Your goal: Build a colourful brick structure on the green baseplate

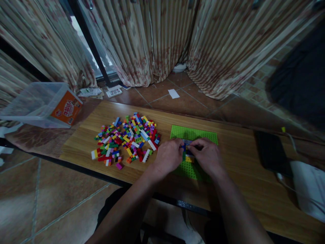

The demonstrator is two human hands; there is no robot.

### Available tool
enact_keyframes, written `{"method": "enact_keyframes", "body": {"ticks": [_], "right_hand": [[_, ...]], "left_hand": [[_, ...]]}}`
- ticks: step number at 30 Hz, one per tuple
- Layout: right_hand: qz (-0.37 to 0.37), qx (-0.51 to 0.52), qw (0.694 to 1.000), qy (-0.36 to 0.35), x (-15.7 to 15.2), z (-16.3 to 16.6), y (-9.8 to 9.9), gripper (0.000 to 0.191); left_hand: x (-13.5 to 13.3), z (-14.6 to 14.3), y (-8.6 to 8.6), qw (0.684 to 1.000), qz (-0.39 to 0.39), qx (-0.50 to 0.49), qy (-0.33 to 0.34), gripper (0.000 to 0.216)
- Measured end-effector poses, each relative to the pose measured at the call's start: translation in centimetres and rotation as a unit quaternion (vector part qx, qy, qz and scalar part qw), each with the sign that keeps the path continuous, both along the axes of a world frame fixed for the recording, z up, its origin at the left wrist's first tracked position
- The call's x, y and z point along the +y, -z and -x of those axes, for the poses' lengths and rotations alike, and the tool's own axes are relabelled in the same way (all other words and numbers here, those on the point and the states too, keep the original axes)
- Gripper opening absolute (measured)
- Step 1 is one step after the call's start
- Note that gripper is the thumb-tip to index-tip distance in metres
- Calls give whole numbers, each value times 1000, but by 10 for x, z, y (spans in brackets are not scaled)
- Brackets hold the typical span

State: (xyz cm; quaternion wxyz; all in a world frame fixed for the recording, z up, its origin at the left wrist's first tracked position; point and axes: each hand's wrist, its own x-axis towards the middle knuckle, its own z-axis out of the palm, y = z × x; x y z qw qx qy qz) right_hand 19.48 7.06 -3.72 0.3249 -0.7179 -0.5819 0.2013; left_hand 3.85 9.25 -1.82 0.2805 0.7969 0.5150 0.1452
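Note:
A green studded baseplate [194,132] lies on the wooden table, under both my hands. On its middle stands a small build of blue and yellow bricks [189,158], partly covered by my fingers. My left hand [169,154] is at the build's left side, its fingers closed together against the blue bricks. From the right, my right hand [207,154] reaches in with thumb and forefinger pinched at the build's upper part. Whatever either hand pinches is too small and too hidden to name. To the left, a wide pile of loose toy bricks [127,139] in many colours is spread out.
A clear plastic bin [38,101] with an orange label stands beyond the table's left end. On the right are a black flat device [271,150], a white box [309,186] and cables. Curtains [142,40] hang behind; papers [114,91] lie on the floor.

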Motion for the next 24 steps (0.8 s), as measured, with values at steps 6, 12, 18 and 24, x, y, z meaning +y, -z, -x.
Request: {"method": "enact_keyframes", "body": {"ticks": [6, 12, 18, 24], "right_hand": [[11, -9, 1000, -10, 1, -2, 1, 12], [-4, -27, 999, -22, 2, 1, 1, 12], [0, -22, 1000, -22, 3, -2, 1, 13], [10, 81, 997, 6, 3, -9, 1, 19]], "left_hand": [[0, 0, 0, 1000, 3, 0, 1, 19], [0, -1, 4, 1000, -5, 8, -1, 19], [1, -1, 4, 1000, -14, 12, 0, 19], [1, 0, 0, 1000, -4, 7, 4, 21]]}}
